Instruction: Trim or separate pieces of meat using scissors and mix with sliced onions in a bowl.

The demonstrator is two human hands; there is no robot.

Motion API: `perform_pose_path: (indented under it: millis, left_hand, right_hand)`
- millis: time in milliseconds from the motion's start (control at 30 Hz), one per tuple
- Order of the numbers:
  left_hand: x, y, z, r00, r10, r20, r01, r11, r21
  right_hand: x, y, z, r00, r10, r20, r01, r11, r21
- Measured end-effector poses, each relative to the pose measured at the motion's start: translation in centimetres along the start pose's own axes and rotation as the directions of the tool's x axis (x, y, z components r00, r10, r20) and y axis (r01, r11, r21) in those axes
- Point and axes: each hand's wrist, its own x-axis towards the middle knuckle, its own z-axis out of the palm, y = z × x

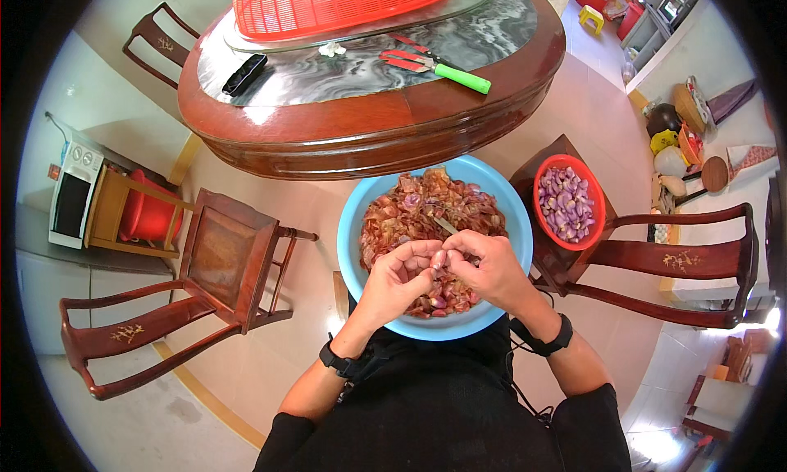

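Note:
A large light-blue plastic basin (352, 226) full of reddish-brown shallot skins and unpeeled shallots (393, 217) rests at my lap. Over it my left hand (399, 278) pinches a small shallot (438, 261) between thumb and fingers. My right hand (486, 266) meets it at the fingertips and also holds a small knife, whose blade (445, 225) points up and left over the skins; its handle is hidden in the hand. To the right, a red plastic bowl (576, 247) holds many peeled purple shallots (565, 204).
A round wooden table with a marble top (295, 124) stands ahead, bearing a red plastic basket (344, 4), a green-handled tool (461, 77) and a black tray (245, 74). One wooden chair (227, 257) is at left; another (670, 257) supports the red bowl.

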Motion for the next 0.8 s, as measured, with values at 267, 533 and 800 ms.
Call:
perform_pose_path:
  millis: [267, 533, 800]
  left_hand:
    - [0.1, 0.2, -0.2, 1.000, -0.023, 0.011, 0.024, 0.999, -0.036]
    - [0.4, 0.5, -0.4, 0.996, -0.085, 0.022, 0.087, 0.994, -0.074]
    - [0.5, 0.1, -0.8, 0.996, -0.081, 0.038, 0.083, 0.995, -0.052]
  right_hand:
    - [0.2, 0.4, 0.2, 0.998, -0.064, -0.015, 0.065, 0.994, 0.089]
    - [0.2, 0.7, 0.0, 1.000, -0.012, -0.004, 0.013, 0.999, 0.034]
    - [0.2, 0.5, -0.2, 0.983, -0.184, -0.027, 0.182, 0.981, -0.062]
